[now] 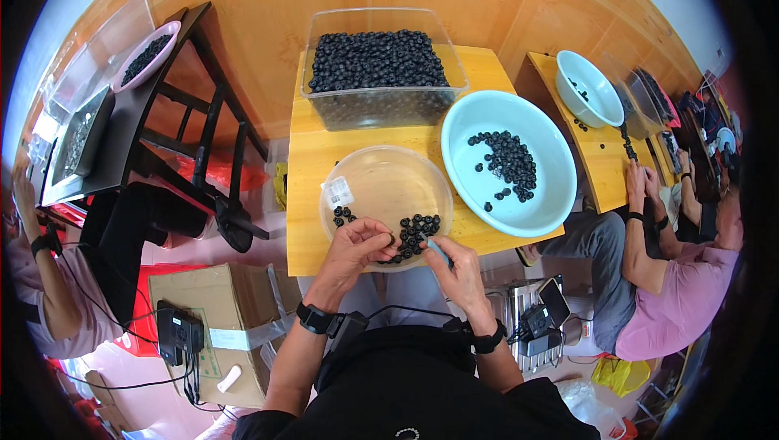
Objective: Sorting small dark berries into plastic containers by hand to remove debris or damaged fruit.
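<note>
Over the near edge of a round clear plastic tub (pixel 389 166), my left hand (pixel 350 255) pinches a small black ring-like part (pixel 391 240) between thumb and fingers. Close to its right, my right hand (pixel 462 276) is closed, with a small pale-blue thing (pixel 436 249) at its fingertips that is too small to name. A pile of small black ring-like parts (pixel 420 226) lies in the tub beside both hands. A few more parts (pixel 342 214) sit at the tub's left side, below a white label (pixel 338 191).
On the yellow wooden table (pixel 307 233) stand a clear rectangular bin (pixel 324 109) full of black parts and a light-blue basin (pixel 466 188) partly filled with them. Co-workers sit left and right. A cardboard box (pixel 191 290) stands at lower left, with cables nearby.
</note>
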Demonstrator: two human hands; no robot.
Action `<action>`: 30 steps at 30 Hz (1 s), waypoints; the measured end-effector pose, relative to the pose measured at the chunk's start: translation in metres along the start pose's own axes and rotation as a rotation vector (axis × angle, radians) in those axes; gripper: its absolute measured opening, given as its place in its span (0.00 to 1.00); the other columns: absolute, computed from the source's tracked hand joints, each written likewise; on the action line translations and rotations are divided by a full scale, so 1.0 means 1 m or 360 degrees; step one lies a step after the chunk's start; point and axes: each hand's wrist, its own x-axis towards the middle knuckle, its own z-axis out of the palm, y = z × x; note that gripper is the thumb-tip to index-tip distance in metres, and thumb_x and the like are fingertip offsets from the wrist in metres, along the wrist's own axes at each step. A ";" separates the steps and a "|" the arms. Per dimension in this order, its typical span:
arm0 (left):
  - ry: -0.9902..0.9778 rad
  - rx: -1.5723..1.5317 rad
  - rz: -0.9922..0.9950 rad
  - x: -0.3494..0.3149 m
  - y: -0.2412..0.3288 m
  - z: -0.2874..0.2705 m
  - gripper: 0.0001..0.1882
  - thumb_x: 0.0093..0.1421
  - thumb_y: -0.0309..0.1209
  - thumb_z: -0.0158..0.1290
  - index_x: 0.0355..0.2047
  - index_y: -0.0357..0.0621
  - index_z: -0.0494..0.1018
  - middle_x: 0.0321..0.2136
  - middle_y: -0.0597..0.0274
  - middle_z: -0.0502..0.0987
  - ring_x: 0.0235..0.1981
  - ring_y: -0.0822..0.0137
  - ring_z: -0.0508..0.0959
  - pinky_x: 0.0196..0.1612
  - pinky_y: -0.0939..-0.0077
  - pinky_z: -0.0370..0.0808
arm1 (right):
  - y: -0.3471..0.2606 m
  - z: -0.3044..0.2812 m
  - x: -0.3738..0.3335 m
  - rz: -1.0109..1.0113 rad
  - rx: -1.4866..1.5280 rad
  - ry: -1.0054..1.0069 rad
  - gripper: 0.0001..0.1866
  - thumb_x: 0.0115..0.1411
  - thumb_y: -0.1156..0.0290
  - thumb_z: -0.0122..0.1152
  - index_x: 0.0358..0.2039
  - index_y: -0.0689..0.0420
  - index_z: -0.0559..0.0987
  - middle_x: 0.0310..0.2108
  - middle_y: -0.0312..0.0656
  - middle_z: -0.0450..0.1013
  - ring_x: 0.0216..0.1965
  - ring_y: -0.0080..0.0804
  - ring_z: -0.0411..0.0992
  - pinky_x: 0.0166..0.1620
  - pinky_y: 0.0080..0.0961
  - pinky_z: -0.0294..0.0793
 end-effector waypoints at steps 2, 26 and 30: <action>-0.0082 -0.0433 -0.0132 -0.007 -0.003 -0.004 0.07 0.59 0.23 0.54 0.38 0.38 0.75 0.33 0.55 0.80 0.29 0.71 0.81 0.35 0.82 0.80 | -0.002 0.002 0.000 -0.0050 0.0070 -0.0035 0.09 0.59 0.70 0.57 0.35 0.64 0.77 0.25 0.50 0.73 0.24 0.44 0.72 0.28 0.29 0.69; -0.0192 -0.0695 -0.0163 -0.016 -0.019 -0.010 0.08 0.58 0.21 0.54 0.39 0.38 0.72 0.33 0.59 0.78 0.32 0.71 0.80 0.36 0.82 0.80 | -0.011 0.019 0.000 -0.0436 -0.0253 -0.0190 0.08 0.58 0.67 0.58 0.32 0.59 0.76 0.22 0.43 0.73 0.20 0.42 0.72 0.23 0.32 0.68; -0.0206 -0.0725 -0.0159 -0.016 -0.022 -0.013 0.08 0.57 0.21 0.55 0.38 0.38 0.73 0.33 0.59 0.78 0.32 0.71 0.80 0.36 0.82 0.80 | -0.009 0.022 0.000 -0.0422 -0.0209 -0.0200 0.09 0.58 0.67 0.57 0.32 0.60 0.76 0.22 0.44 0.72 0.21 0.43 0.72 0.24 0.31 0.68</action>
